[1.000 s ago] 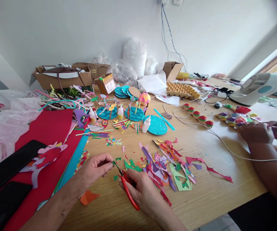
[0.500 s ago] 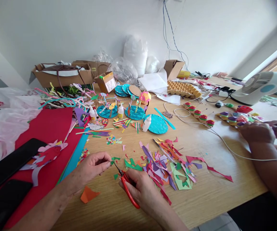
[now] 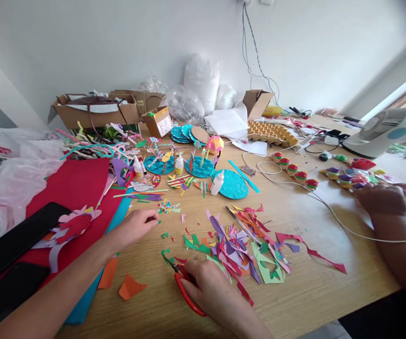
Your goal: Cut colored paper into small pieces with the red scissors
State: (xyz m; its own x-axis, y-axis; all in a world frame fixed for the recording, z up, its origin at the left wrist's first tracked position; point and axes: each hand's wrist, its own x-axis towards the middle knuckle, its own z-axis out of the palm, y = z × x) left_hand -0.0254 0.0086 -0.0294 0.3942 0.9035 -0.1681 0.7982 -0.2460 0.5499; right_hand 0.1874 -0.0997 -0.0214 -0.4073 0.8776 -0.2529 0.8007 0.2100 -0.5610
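My right hand [image 3: 208, 282] grips red-handled scissors [image 3: 190, 296], their dark blades pointing up and left over the wood. Green paper scraps [image 3: 165, 254] lie by the blade tips. My left hand [image 3: 141, 227] is closed with its fingers curled, just below a small pile of multicoloured paper bits [image 3: 167, 207]. A tiny green paper bit [image 3: 159, 221] shows at its fingertips; whether they hold anything is hidden. Right of the scissors spreads a heap of coloured paper offcuts [image 3: 231, 245], with a pen-like stick [image 3: 241, 223] across it. Orange paper pieces [image 3: 131, 287] lie below my left forearm.
Glue bottles [image 3: 217, 182] stand by turquoise discs [image 3: 234, 184]. Red paper sheets [image 3: 72, 188] and black phones [image 3: 19, 235] lie left. A white cable [image 3: 330, 212] crosses the right side, where another person's hands [image 3: 386, 200] work near a fan [image 3: 382, 129]. Boxes [image 3: 97, 113] line the wall.
My left hand has moved up and away from the scissor tips, towards the pile of paper bits. The scissors, still in my right hand, have dropped slightly lower.
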